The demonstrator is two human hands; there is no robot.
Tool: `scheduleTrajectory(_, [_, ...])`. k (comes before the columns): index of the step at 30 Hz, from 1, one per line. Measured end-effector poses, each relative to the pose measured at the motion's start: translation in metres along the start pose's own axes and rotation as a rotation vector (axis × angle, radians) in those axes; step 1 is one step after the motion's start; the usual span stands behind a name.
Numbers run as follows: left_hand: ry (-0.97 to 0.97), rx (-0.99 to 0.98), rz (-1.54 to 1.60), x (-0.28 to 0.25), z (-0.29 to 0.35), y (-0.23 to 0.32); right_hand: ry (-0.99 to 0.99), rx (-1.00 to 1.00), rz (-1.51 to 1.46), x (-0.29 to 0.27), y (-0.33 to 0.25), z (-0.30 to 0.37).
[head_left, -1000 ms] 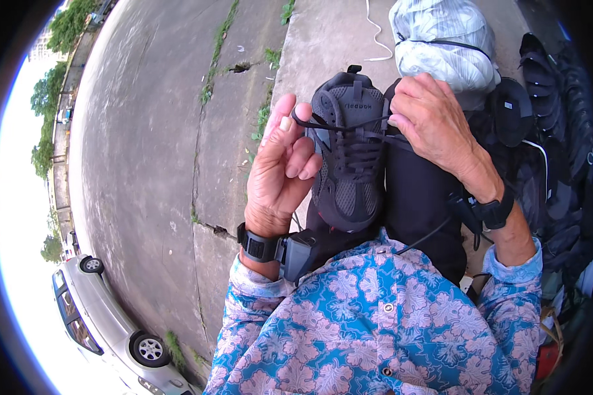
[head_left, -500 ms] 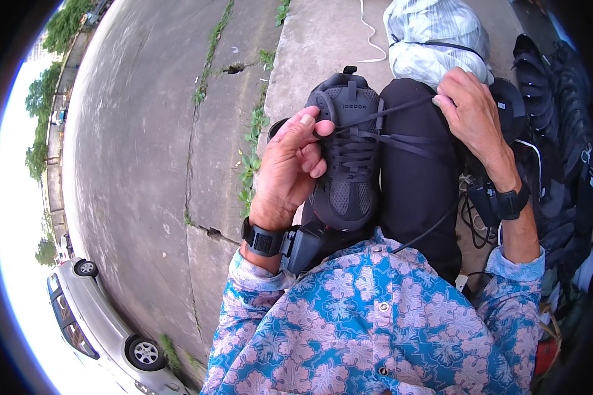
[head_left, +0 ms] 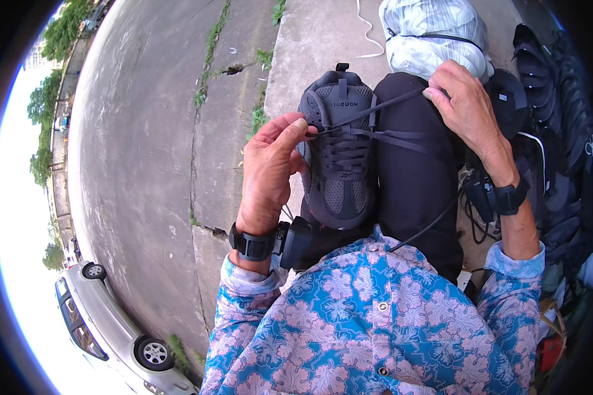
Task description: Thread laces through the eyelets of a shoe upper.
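A dark grey sneaker (head_left: 341, 155) rests on my lap, its toe toward me and its tongue standing at the far end. Laces cross its lower eyelets. My left hand (head_left: 270, 161) is at the shoe's upper left side, thumb and fingers pinching a dark shoelace end. To the right, over my knee, my right hand (head_left: 458, 99) pinches a shoelace (head_left: 392, 104) that is stretched taut from the shoe. Another loose length of lace lies across my right thigh (head_left: 415, 178).
Beyond my knees sits a bundle in white plastic (head_left: 435, 36), tied with a dark band, near a white lace (head_left: 369, 33). Rows of dark shoes (head_left: 560, 118) line the right side. A silver car (head_left: 102, 322) stands on the concrete (head_left: 132, 145) at left.
My left hand has shifted left, away from the laces, and now pinches the lace between thumb and fingertips. My right hand keeps hold of the taut lace, slightly farther left.
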State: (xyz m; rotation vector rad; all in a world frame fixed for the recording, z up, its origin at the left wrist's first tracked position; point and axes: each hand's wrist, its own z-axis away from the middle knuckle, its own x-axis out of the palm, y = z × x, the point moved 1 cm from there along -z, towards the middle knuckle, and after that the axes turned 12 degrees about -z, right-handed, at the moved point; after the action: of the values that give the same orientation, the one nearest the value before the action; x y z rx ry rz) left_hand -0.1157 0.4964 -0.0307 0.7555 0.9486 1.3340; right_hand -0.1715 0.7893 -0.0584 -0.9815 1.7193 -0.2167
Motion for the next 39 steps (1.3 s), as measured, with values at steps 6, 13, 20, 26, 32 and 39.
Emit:
scheduleTrajectory(6, [0.051, -0.003, 0.064, 0.003, 0.0, -0.003, -0.025, 0.004, 0.042, -0.002, 0.007, -0.001])
scheduleTrajectory(13, [0.058, -0.041, 0.078, 0.003, -0.007, -0.016, -0.007, 0.153, 0.214, -0.017, 0.05, 0.005])
scheduleTrajectory(20, [0.017, 0.083, -0.171, 0.007, -0.002, -0.004, 0.008, 0.106, 0.151, -0.006, 0.029, 0.006])
scheduleTrajectory(26, [-0.252, 0.261, -0.72, 0.037, 0.0, 0.026, -0.133, -0.178, -0.16, 0.017, -0.047, -0.001])
scheduleTrajectory(32, [-0.256, 0.24, -0.837, 0.054, -0.005, 0.048, -0.132, -0.254, -0.101, 0.025, -0.054, 0.001])
scheduleTrajectory(39, [-0.419, 0.168, -0.954, 0.056, -0.025, 0.053, -0.17, -0.278, -0.04, 0.042, -0.052, -0.001])
